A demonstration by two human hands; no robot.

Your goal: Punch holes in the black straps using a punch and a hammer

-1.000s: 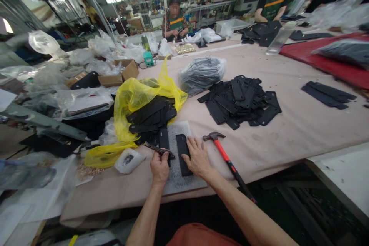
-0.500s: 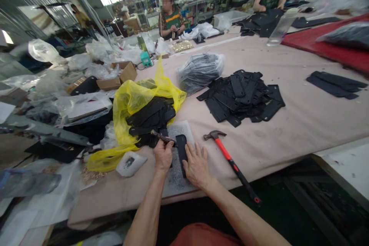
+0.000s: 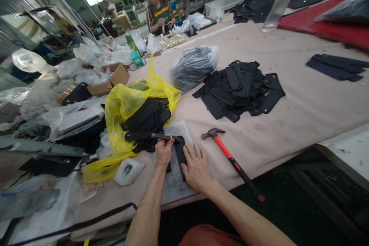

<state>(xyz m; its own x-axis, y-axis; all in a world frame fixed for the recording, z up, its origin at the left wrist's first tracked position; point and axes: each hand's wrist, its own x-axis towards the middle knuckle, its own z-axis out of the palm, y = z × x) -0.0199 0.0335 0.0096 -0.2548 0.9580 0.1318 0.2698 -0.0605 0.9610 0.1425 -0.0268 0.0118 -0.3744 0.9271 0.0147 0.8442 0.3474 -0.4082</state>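
My left hand (image 3: 163, 153) pinches a dark metal rod that looks like a punch (image 3: 163, 136). The tool lies nearly level, its right end at the top of a black strip (image 3: 181, 157). Stretched fingers of my right hand (image 3: 196, 167) rest along that strip's right edge. Beneath it is a speckled grey-white board (image 3: 180, 190); another black piece lies on the board, partly hidden by my left hand. To the right a claw hammer (image 3: 226, 153) with a red and black handle lies on the cloth. A yellow bag (image 3: 115, 113) holding black pieces (image 3: 147, 119) sits to the left.
Beyond my hands are a heap of black strips (image 3: 239, 88) and a clear bag of dark pieces (image 3: 196, 65). A whitish block (image 3: 129, 171) is at the left. Farther off are a bottle (image 3: 276, 9), a red panel (image 3: 311, 19) and a co-worker (image 3: 160, 11) at the table.
The punch has tipped from slanting down to the right to nearly level, its right end now over the strip's top. My right hand stays on the strip. The view has shifted slightly.
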